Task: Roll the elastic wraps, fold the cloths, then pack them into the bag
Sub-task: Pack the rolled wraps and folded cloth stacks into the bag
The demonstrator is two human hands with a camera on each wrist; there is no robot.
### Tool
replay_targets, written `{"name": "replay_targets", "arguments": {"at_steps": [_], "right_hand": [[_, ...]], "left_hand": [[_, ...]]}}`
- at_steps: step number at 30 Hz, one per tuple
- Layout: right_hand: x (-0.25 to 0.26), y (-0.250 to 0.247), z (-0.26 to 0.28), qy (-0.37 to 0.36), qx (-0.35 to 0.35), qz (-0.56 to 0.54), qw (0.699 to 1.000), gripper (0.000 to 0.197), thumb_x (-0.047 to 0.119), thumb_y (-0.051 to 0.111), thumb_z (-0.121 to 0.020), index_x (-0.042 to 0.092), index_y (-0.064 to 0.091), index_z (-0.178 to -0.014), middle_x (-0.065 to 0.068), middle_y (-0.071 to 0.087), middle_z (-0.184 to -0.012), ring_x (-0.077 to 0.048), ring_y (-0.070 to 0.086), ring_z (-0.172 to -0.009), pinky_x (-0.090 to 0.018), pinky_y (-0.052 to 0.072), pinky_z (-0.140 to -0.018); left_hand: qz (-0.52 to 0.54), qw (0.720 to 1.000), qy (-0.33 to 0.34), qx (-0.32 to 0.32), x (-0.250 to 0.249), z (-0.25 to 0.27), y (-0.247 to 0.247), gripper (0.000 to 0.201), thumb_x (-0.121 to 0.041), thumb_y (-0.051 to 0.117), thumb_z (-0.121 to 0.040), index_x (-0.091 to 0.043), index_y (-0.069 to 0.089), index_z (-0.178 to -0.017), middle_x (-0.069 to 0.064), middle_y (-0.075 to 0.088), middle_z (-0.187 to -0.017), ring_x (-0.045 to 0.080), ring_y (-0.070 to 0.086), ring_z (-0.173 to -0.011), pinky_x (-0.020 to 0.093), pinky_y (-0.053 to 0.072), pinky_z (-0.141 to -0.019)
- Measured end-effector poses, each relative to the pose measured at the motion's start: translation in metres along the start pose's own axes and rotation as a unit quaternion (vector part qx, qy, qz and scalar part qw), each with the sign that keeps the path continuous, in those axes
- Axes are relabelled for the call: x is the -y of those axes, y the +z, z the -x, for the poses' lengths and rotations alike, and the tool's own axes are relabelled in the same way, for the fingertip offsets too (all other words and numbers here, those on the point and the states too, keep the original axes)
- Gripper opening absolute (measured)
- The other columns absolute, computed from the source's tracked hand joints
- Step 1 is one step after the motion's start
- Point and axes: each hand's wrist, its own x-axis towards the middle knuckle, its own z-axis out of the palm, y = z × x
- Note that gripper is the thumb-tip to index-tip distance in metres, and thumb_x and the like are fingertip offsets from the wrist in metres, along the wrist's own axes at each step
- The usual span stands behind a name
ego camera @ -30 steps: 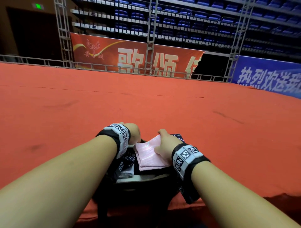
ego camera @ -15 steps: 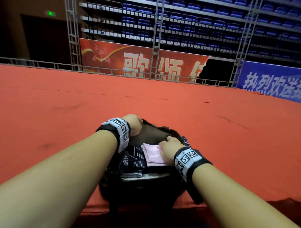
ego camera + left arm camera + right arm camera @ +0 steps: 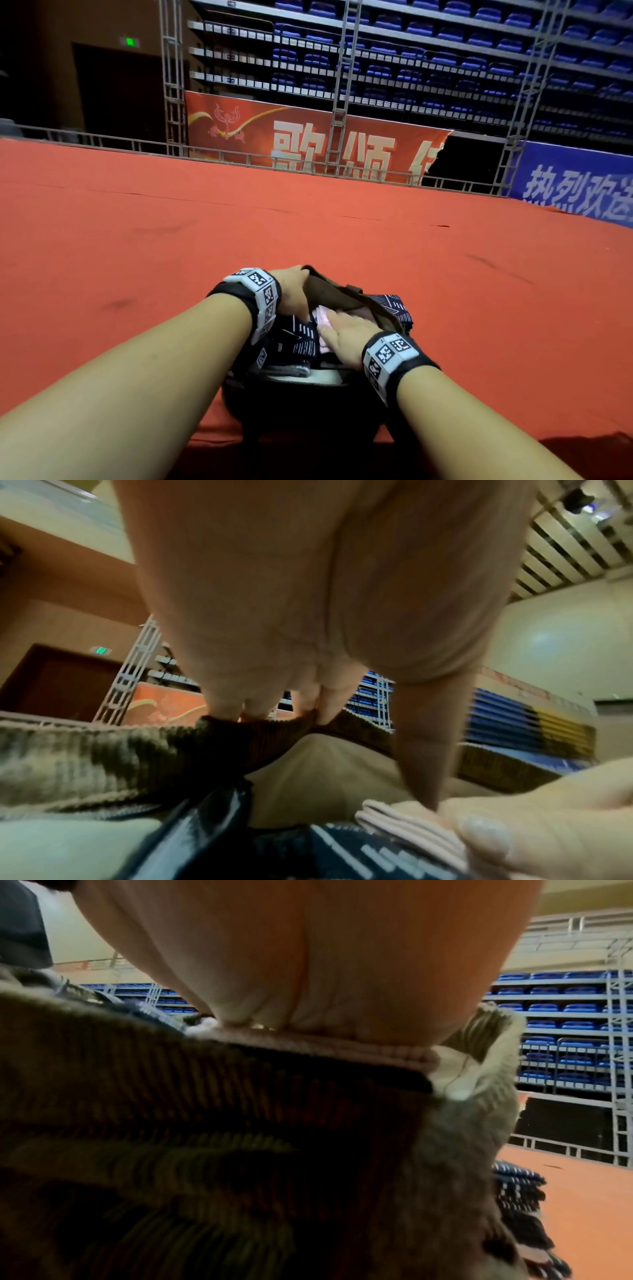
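**Pink cloth going into the held-open bag**

Head view: brown corduroy bag (image 3: pixel 337 294) at the near edge of the red-covered counter (image 3: pixel 137 260), mouth open upward. Left hand (image 3: pixel 291 291) at the bag's far-left rim, fingers curled over the edge and gripping it. Right hand (image 3: pixel 346 334) inside the mouth, fingers laid fairly straight on a folded pink cloth (image 3: pixel 322 317), pressing it down. Dark patterned cloths (image 3: pixel 301 337) packed just left of the pink one, already inside; more dark patterned fabric (image 3: pixel 394 306) beside the bag's right edge, on the counter. Both forearms in front of the bag's lower half, so little of its body visible. Beyond the counter: metal railing (image 3: pixel 102 140), red banner (image 3: pixel 308 144), blue banner (image 3: pixel 579 185), truss towers, tiers of blue seats (image 3: pixel 462 61).

Left wrist view: fingertips (image 3: pixel 318 704) pinching the ribbed bag rim (image 3: pixel 274 729), thumb reaching down toward the pink cloth (image 3: pixel 411 823). Pale lining behind. Right hand (image 3: pixel 531 823) resting on the cloth's folded layers at lower right. Dark patterned cloth (image 3: pixel 342 850) directly below.

Right wrist view: palm close to the lens, blocking the fingers; pink cloth edge (image 3: pixel 342 1047) pinned under the hand against the corduroy wall (image 3: pixel 205 1123). Stack of dark patterned fabric (image 3: pixel 517 1191) on the counter outside the bag at right.
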Motion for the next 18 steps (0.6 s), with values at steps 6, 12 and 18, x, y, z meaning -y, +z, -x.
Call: {"name": "replay_targets", "arguments": {"at_steps": [6,12,18], "right_hand": [[-0.008,0.012,-0.005,0.001,0.031,0.026,0.999,0.062,0.057,0.022,-0.102,0.029,0.016,-0.157,-0.012,0.041,-0.152,-0.036,0.042,-0.137,-0.047,0.031,-0.113],[-0.014,0.01,-0.004,-0.004,0.093,0.009,0.996,0.065,0.056,0.022,-0.104,0.028,0.005,-0.16,-0.008,0.021,-0.165,-0.032,0.025,-0.149,-0.044,0.021,-0.121],[-0.015,0.015,-0.017,0.002,0.117,0.012,0.993,0.067,0.058,0.021,-0.103,0.03,0.003,-0.16,-0.007,0.017,-0.166,-0.032,0.023,-0.15,-0.046,0.019,-0.122]], "left_hand": [[-0.148,0.982,-0.002,0.118,-0.002,-0.003,0.027,0.105,-0.066,0.068,-0.083,-0.04,0.004,-0.161,-0.002,-0.012,-0.169,0.034,-0.002,-0.156,0.052,0.011,-0.122],[-0.137,0.981,-0.026,0.131,0.006,-0.015,0.046,0.094,-0.069,0.05,-0.093,-0.032,-0.001,-0.162,-0.001,-0.012,-0.169,0.031,0.002,-0.156,0.049,0.008,-0.123],[-0.094,0.981,-0.032,0.168,0.03,-0.032,0.057,0.09,-0.07,0.04,-0.097,-0.029,-0.01,-0.161,-0.001,-0.016,-0.168,0.025,0.001,-0.156,0.047,0.004,-0.123]]}}
